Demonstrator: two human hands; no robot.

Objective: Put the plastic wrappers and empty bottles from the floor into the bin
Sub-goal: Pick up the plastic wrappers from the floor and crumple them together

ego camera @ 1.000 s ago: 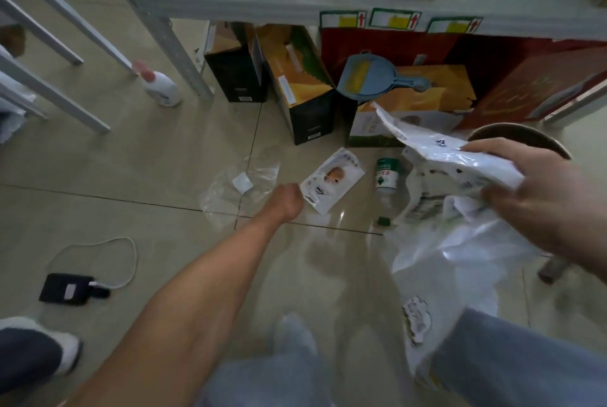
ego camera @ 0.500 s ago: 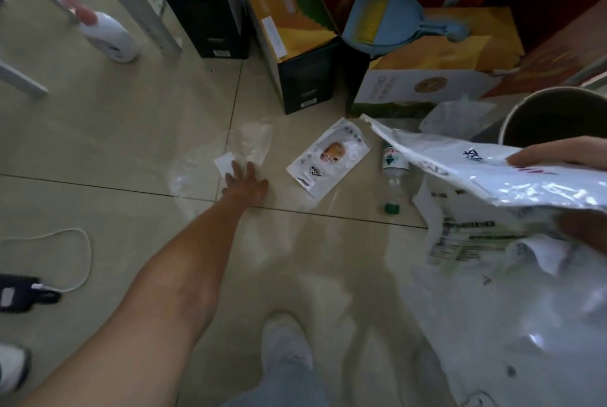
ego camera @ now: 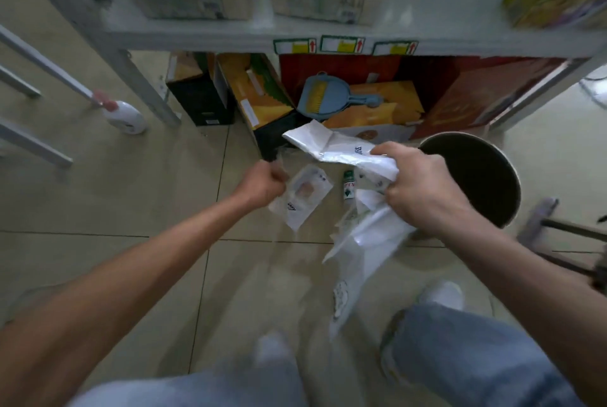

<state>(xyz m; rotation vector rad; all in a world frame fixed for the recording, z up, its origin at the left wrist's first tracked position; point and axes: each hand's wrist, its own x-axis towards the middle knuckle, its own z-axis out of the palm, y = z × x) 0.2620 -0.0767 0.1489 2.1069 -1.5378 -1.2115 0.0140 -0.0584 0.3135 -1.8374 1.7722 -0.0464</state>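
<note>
My right hand is shut on a bundle of white plastic wrappers, which hang down in front of my knee. My left hand is closed in a fist, lifted off the floor, with a faint, blurred clear plastic wrapper trailing from it. On the tiles between my hands lie a white wrapper with a printed picture and a small empty bottle with a green label. The round dark bin stands open just right of my right hand.
A metal shelf with cartons spans the top. Under it sit cardboard boxes and a blue dustpan. A white spray bottle lies at the left, by a shelf leg. Dark stool legs stand at the right.
My left hand went from flat on the clear wrapper on the floor to a raised fist with the film in it. The right hand with its wrappers moved left, beside the bin.
</note>
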